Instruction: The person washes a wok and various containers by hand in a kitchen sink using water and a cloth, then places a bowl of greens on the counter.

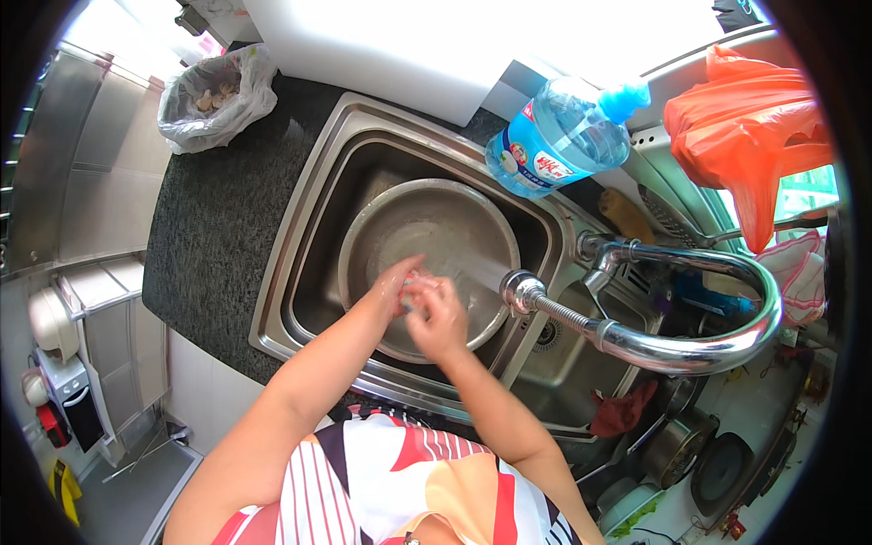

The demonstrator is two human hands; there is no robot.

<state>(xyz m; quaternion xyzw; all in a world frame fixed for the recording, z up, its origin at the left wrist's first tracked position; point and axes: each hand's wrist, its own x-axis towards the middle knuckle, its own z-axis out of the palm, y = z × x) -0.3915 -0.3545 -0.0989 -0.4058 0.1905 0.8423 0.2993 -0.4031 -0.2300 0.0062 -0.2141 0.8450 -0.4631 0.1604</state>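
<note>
My left hand (391,285) and my right hand (439,319) are close together over a round metal basin (494,204), fingers overlapping. Both look wet, and my right hand is blurred. Small reddish spots show between the fingers; whether they are a held thing or painted nails, I cannot tell. The basin sits in the larger bowl of a stainless steel sink (320,197), with some water in it. From the right, a chrome faucet (523,291) with a flexible neck sprays water into the basin, beside my hands.
A large blue dish soap bottle (555,139) with a pump stands behind the sink. At the far left of the dark countertop (218,225) is a bag-lined bin (204,129) with scraps. An orange plastic bag (749,136) hangs at right. A dark red cloth (623,409) drapes over the smaller bowl's edge.
</note>
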